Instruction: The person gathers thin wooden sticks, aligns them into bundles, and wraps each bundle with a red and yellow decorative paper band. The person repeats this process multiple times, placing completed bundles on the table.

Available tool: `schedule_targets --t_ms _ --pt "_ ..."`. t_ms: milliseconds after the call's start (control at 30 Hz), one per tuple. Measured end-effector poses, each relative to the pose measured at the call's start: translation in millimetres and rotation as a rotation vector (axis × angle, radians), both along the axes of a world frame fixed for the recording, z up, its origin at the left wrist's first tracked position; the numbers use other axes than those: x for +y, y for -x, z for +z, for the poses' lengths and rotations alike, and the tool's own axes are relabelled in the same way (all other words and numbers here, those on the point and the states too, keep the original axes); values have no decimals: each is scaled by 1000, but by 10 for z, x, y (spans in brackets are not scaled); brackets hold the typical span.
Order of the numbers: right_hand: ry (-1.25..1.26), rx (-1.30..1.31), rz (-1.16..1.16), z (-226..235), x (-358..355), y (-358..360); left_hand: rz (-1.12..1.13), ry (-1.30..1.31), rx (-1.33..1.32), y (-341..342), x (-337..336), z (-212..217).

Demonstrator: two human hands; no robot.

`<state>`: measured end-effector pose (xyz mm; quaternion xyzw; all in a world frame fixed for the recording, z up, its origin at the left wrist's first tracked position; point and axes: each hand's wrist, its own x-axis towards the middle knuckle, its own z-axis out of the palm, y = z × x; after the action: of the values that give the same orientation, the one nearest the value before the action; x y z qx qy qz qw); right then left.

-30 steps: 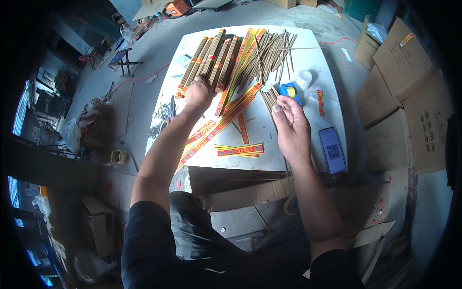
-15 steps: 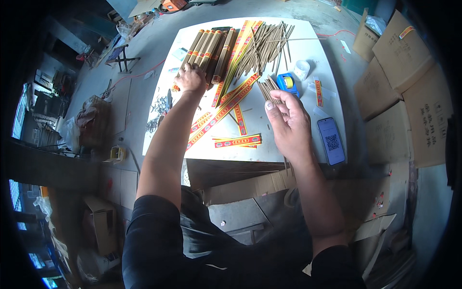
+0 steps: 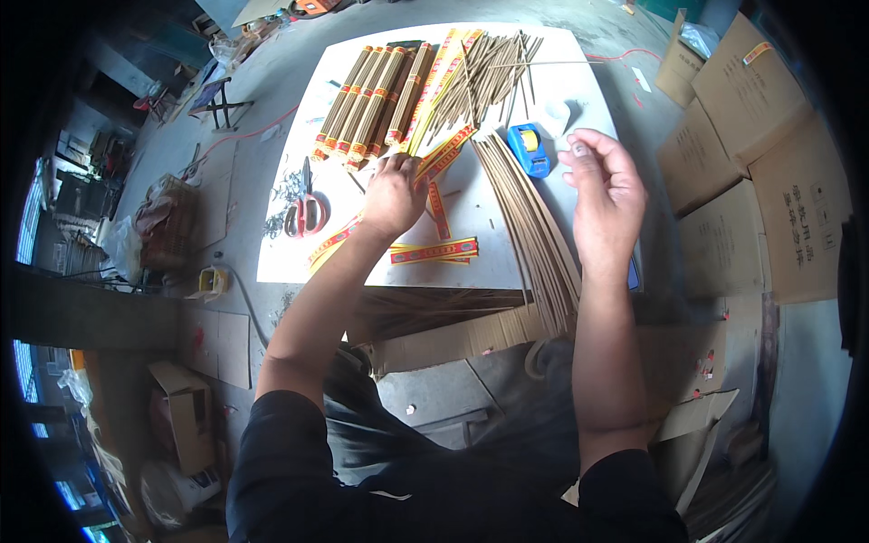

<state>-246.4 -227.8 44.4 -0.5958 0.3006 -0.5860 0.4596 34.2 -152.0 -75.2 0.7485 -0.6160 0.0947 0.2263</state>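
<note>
Over the middle of the table, my left hand (image 3: 395, 197) bends its fingers down onto a long red-and-yellow paper strip (image 3: 445, 156); its fingertips are partly hidden. My right hand (image 3: 610, 195) is raised near the table's right edge, thumb and index finger close together; anything between them is too small to make out. A loose batch of thin brown sticks (image 3: 525, 213) lies between my hands, its near ends past the front edge. Beyond my left hand lie several bundles of sticks (image 3: 369, 104) with red-and-yellow bands. Shorter printed strips (image 3: 434, 252) rest near the front edge.
A blue tape dispenser (image 3: 529, 149) and a white roll (image 3: 554, 118) sit left of my right hand. Red-handled scissors (image 3: 306, 210) lie on the left. More loose sticks (image 3: 489, 77) spread at the back of the white table (image 3: 588, 81). Cardboard boxes (image 3: 751, 109) stand on the right.
My left hand has come off the bundles, moving nearer and right onto the strips. My right hand has moved right and up, uncovering the batch of sticks.
</note>
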Motion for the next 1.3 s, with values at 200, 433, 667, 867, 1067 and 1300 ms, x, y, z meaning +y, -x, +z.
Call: schedule_targets --t_ms 200,433,667,867,1067,1300 --pt "-132 -5 -121 235 -198 311 -169 8 154 717 57 88" --pt "-2 959 102 -334 -41 255 -258 -33 382 1198 892 0" --pt "-89 1551 65 -705 164 97 -351 30 411 1093 1024 -32" --pt "-107 1568 112 -840 20 55 -355 -72 594 1032 1071 26" --pt "-43 1575 80 -877 -44 20 -363 -15 551 945 1020 16" --pt "-85 1591 24 -907 -6 -81 -361 -138 165 1056 940 -109"
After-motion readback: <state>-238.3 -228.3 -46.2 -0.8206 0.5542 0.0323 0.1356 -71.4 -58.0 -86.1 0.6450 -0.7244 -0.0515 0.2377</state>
